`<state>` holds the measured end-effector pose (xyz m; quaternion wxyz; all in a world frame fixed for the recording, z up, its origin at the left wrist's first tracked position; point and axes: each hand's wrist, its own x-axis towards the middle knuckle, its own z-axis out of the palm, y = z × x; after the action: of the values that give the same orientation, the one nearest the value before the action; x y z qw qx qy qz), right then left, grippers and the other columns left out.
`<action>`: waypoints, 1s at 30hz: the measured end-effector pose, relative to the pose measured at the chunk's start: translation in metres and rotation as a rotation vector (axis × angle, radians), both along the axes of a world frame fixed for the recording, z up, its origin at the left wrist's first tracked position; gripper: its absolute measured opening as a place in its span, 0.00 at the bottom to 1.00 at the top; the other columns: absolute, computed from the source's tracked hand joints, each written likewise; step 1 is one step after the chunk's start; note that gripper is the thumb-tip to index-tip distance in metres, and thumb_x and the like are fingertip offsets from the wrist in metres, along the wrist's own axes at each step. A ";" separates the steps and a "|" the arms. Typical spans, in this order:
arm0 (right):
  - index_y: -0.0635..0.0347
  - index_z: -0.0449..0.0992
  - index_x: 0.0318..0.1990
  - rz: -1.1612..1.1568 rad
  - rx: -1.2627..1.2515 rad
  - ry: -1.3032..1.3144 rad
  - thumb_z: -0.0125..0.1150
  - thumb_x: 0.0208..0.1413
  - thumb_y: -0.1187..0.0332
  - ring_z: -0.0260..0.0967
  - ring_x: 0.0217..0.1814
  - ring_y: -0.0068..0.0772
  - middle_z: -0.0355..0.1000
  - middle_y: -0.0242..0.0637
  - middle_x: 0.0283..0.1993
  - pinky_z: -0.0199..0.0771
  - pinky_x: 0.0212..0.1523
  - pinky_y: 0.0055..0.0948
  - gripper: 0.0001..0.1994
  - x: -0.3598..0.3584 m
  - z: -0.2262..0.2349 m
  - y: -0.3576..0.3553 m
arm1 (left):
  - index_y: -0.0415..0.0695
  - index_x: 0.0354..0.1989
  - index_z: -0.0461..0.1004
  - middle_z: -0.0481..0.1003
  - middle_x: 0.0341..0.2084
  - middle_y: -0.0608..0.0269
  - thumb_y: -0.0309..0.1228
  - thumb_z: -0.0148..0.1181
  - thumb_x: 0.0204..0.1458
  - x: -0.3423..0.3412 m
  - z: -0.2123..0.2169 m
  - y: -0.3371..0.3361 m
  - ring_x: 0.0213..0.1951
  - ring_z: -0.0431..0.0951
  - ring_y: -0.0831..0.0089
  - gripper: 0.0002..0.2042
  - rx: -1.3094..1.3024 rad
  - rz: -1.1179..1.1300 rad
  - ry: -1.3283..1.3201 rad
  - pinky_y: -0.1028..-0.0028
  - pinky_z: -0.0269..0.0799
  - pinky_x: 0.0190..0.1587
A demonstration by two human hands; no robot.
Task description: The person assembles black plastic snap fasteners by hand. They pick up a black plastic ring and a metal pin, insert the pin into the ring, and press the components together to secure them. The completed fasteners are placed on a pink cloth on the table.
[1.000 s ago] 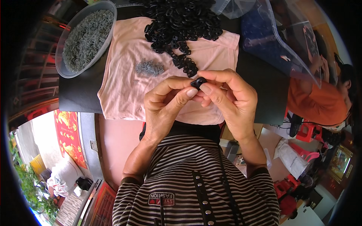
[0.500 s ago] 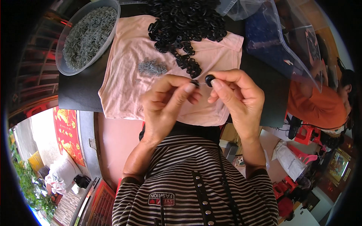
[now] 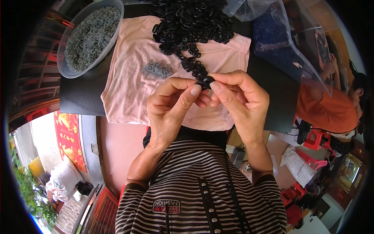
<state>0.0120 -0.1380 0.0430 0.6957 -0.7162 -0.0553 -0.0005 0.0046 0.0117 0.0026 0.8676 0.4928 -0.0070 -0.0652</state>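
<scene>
Black parts [image 3: 209, 81] | in both hands [image 3: 167, 107] [image 3: 246, 103] | lettered: shirt patch [image 3: 173, 206], red banner [image 3: 69, 137]

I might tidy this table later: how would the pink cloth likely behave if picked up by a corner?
The pink cloth would probably be floppy, given its soft creases. The small grey pieces would likely slide, since they lie loose on it. The heap of black parts over its far edge might weigh that end down.

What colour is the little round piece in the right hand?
The round piece in the right hand is black, best seen in the head view.
</scene>
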 end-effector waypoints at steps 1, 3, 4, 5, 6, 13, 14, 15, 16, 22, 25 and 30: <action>0.70 0.74 0.41 -0.004 -0.004 -0.006 0.57 0.54 0.79 0.71 0.30 0.16 0.74 0.35 0.32 0.74 0.32 0.14 0.07 0.000 -0.001 0.000 | 0.33 0.37 0.71 0.77 0.30 0.55 0.24 0.53 0.56 0.000 0.000 0.000 0.31 0.76 0.74 0.06 -0.011 0.009 -0.002 0.77 0.74 0.37; 0.70 0.74 0.41 -0.011 -0.013 -0.019 0.57 0.54 0.79 0.71 0.30 0.16 0.74 0.34 0.32 0.74 0.32 0.15 0.08 0.000 -0.003 -0.001 | 0.33 0.38 0.71 0.77 0.30 0.55 0.24 0.53 0.56 0.000 -0.001 -0.001 0.31 0.76 0.74 0.06 -0.032 0.028 -0.008 0.77 0.74 0.37; 0.70 0.74 0.41 -0.012 -0.003 -0.017 0.57 0.54 0.79 0.71 0.30 0.16 0.74 0.34 0.32 0.74 0.32 0.15 0.08 0.000 -0.003 0.000 | 0.33 0.38 0.71 0.77 0.30 0.55 0.24 0.53 0.56 0.000 -0.001 -0.001 0.31 0.76 0.74 0.06 -0.030 0.027 -0.005 0.77 0.74 0.37; 0.70 0.74 0.41 -0.012 0.007 -0.015 0.57 0.54 0.79 0.71 0.30 0.16 0.74 0.34 0.32 0.74 0.32 0.15 0.08 0.000 -0.004 0.000 | 0.33 0.38 0.71 0.77 0.30 0.55 0.24 0.53 0.56 0.000 -0.002 -0.001 0.31 0.76 0.74 0.06 -0.027 0.027 -0.003 0.77 0.74 0.37; 0.70 0.74 0.41 -0.012 0.016 -0.013 0.57 0.54 0.79 0.71 0.30 0.16 0.74 0.34 0.32 0.74 0.32 0.15 0.08 0.000 -0.004 0.000 | 0.33 0.38 0.71 0.77 0.30 0.55 0.24 0.53 0.56 -0.001 -0.002 0.000 0.31 0.76 0.74 0.06 -0.025 0.027 0.000 0.77 0.74 0.37; 0.69 0.73 0.42 0.038 -0.002 -0.004 0.57 0.55 0.78 0.71 0.31 0.16 0.74 0.34 0.31 0.73 0.31 0.14 0.08 0.000 -0.003 0.000 | 0.33 0.38 0.72 0.77 0.30 0.56 0.22 0.53 0.55 -0.002 -0.004 0.000 0.31 0.76 0.74 0.06 -0.048 0.010 -0.018 0.77 0.74 0.36; 0.69 0.73 0.42 0.036 0.000 -0.006 0.57 0.55 0.78 0.71 0.31 0.16 0.73 0.34 0.31 0.73 0.31 0.14 0.08 0.000 -0.004 0.000 | 0.33 0.38 0.72 0.77 0.30 0.56 0.22 0.53 0.55 -0.002 -0.005 0.000 0.31 0.76 0.74 0.06 -0.045 0.009 -0.025 0.77 0.74 0.36; 0.69 0.73 0.42 0.034 0.003 -0.009 0.56 0.55 0.78 0.71 0.30 0.16 0.73 0.34 0.31 0.73 0.31 0.13 0.08 0.000 -0.004 0.001 | 0.33 0.38 0.72 0.77 0.30 0.56 0.22 0.53 0.55 -0.002 -0.006 0.000 0.31 0.76 0.74 0.06 -0.042 0.008 -0.031 0.77 0.74 0.36; 0.69 0.73 0.42 0.034 0.022 0.002 0.56 0.55 0.78 0.71 0.31 0.16 0.73 0.34 0.31 0.73 0.31 0.13 0.08 0.000 -0.004 0.002 | 0.32 0.38 0.72 0.77 0.30 0.56 0.22 0.53 0.55 -0.002 -0.005 0.001 0.31 0.77 0.74 0.06 -0.070 -0.006 -0.002 0.76 0.74 0.36; 0.69 0.73 0.41 0.009 0.001 0.014 0.56 0.54 0.78 0.73 0.32 0.19 0.73 0.35 0.32 0.74 0.32 0.15 0.07 -0.001 0.001 0.006 | 0.32 0.39 0.72 0.77 0.30 0.55 0.21 0.54 0.54 -0.001 -0.002 0.003 0.31 0.77 0.74 0.07 -0.107 -0.030 0.071 0.76 0.74 0.37; 0.69 0.74 0.41 -0.011 -0.143 -0.080 0.57 0.54 0.79 0.73 0.32 0.21 0.73 0.36 0.33 0.75 0.33 0.17 0.08 -0.001 0.001 0.008 | 0.32 0.40 0.72 0.77 0.30 0.56 0.22 0.55 0.54 -0.002 -0.002 0.002 0.31 0.77 0.74 0.07 -0.052 0.008 0.025 0.77 0.74 0.37; 0.69 0.74 0.41 -0.022 -0.164 -0.091 0.58 0.52 0.80 0.74 0.32 0.21 0.73 0.37 0.34 0.76 0.33 0.17 0.09 -0.001 -0.002 0.008 | 0.34 0.38 0.72 0.76 0.30 0.57 0.22 0.57 0.52 -0.001 -0.007 0.005 0.30 0.76 0.76 0.06 -0.084 0.022 0.063 0.78 0.73 0.36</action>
<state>0.0107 -0.1300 0.0406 0.6315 -0.7705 -0.0790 -0.0360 0.0038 0.0162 -0.0046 0.8881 0.4536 0.0229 -0.0708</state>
